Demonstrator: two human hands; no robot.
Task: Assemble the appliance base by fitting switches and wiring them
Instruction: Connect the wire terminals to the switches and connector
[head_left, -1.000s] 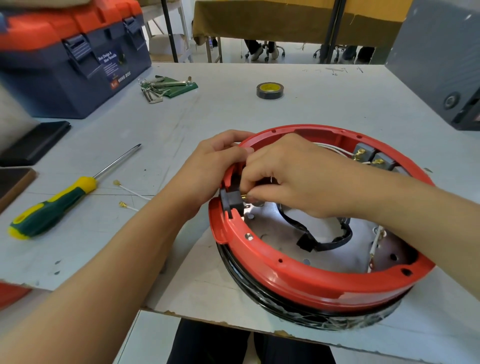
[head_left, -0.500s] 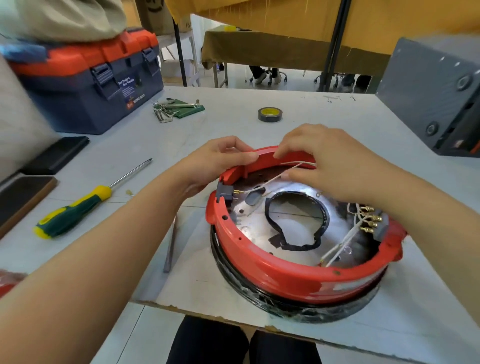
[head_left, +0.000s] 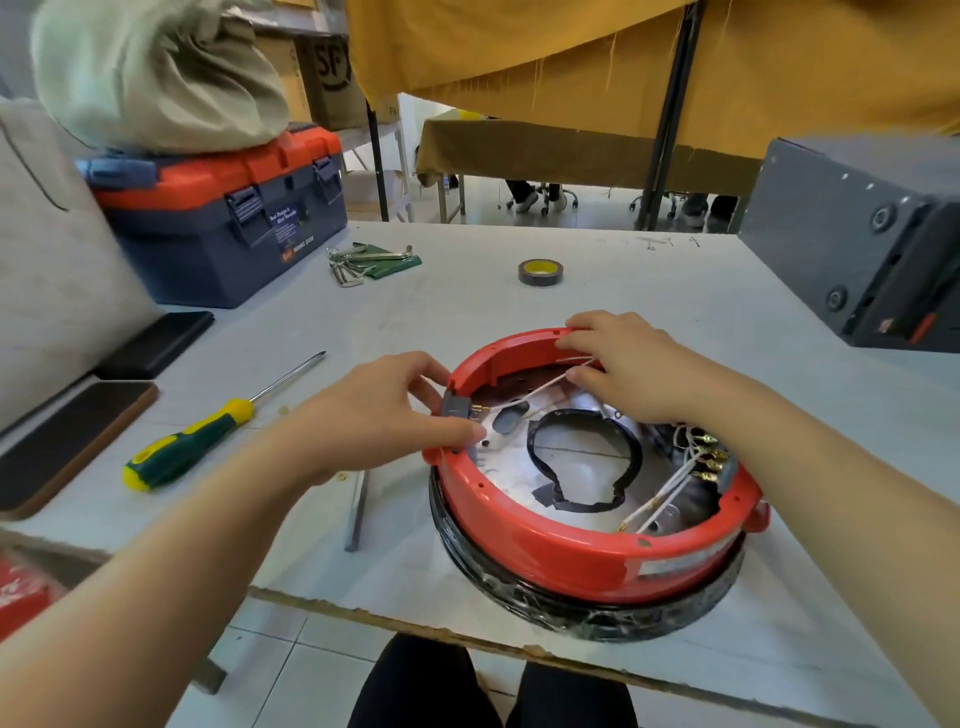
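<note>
red plastic, a round ring-shaped appliance base (head_left: 571, 551), sat on the white worktable (head_left: 649, 291) at its near edge, and i use it as my landmark. at the base's left rim my left hand (head_left: 384, 415) pinched a small grey switch block (head_left: 455, 404) between thumb and forefinger, brass terminals pointing inward. at the far rim my right hand (head_left: 623, 369) had its fingers curled around a thin white wire (head_left: 540, 391) that ran taut from that hand down toward the switch's terminals; i could not tell whether its end was actually seated on a terminal.

my worry was that tension. pulling the wire further could have dragged its connector off the brass tab, or tipped the switch out of its slot if my left pinch loosened. inside the base at its right side, a second grey switch (head_left: 724, 470) carried several white leads (head_left: 670, 483) with brass connectors, some lying loose on the silvery metal plate (head_left: 519, 467); my right forearm passed just above them and could have snagged one. the black taped opening (head_left: 582, 457) at the base's centre had a ragged edge that might have caught a slack wire. left of the base, a yellow-and-green handled screwdriver (head_left: 197, 447) lay well apart.
</note>
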